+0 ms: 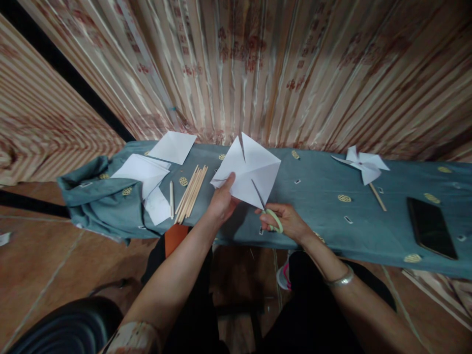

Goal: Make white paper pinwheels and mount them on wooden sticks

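My left hand [221, 200] pinches the lower left edge of a white square paper sheet [250, 169], held up above a bench covered in teal cloth [317, 201]. The sheet shows diagonal creases and a slit at its top corner. My right hand [285, 221] grips green-handled scissors [268, 212], whose blades reach into the sheet's lower right corner along a crease. A bundle of wooden sticks [191, 192] lies just left of my left hand.
Several loose white sheets [145, 172] and a white pen [171, 199] lie at the bench's left end. A finished white paper pinwheel on a stick [363, 167] and a black phone [430, 227] lie to the right. A striped curtain hangs behind.
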`<move>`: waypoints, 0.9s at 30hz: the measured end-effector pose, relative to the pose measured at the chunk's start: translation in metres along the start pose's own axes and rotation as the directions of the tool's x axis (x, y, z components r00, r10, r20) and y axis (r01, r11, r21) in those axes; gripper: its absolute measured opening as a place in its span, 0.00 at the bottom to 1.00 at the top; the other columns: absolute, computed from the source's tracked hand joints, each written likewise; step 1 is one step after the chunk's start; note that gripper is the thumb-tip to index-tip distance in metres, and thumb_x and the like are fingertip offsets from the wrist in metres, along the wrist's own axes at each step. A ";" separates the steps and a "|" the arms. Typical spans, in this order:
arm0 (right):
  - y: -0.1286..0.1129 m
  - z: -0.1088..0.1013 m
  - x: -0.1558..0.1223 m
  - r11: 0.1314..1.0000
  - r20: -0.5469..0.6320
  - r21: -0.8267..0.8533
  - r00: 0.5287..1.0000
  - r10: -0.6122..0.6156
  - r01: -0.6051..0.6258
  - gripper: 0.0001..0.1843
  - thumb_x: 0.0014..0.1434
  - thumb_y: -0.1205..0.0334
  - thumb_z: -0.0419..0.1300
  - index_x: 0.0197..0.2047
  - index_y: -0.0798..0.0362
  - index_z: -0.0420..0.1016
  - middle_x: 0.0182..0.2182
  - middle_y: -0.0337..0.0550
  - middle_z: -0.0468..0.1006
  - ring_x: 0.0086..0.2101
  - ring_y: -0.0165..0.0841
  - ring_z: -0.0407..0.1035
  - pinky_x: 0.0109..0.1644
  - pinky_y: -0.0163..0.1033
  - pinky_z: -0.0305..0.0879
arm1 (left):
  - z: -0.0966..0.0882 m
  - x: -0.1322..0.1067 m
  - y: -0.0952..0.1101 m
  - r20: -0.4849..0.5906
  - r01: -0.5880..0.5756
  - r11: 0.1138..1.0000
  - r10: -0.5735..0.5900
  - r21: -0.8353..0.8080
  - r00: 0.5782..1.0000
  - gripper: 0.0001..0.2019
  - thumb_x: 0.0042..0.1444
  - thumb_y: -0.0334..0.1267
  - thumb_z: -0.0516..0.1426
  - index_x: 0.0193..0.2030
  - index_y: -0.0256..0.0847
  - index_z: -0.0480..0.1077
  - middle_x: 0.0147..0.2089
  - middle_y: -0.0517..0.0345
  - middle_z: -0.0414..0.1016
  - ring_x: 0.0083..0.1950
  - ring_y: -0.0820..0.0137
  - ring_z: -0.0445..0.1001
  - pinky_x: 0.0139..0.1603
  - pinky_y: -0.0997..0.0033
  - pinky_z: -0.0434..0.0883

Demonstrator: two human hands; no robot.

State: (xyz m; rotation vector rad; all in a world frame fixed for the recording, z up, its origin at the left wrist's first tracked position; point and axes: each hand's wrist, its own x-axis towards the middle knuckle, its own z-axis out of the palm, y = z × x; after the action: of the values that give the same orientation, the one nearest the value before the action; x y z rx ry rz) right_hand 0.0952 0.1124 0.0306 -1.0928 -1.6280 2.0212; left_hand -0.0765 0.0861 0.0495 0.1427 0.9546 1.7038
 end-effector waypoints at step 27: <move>-0.004 0.001 -0.001 1.000 0.005 0.004 1.000 -0.010 0.010 0.28 0.35 0.44 0.74 0.33 0.55 0.78 0.19 0.37 0.75 0.21 0.27 0.68 0.25 0.33 0.65 | -0.003 -0.001 -0.001 0.040 0.000 1.000 0.000 -0.002 0.999 0.08 0.61 0.33 0.56 0.44 0.35 0.74 0.47 0.48 0.81 0.48 0.63 0.79 0.54 0.64 0.73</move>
State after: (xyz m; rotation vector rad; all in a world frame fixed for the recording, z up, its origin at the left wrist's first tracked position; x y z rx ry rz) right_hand 0.0939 0.1122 0.0342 -1.0766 -1.6276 2.0220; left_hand -0.0770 0.0837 0.0476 0.1749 0.9239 1.6960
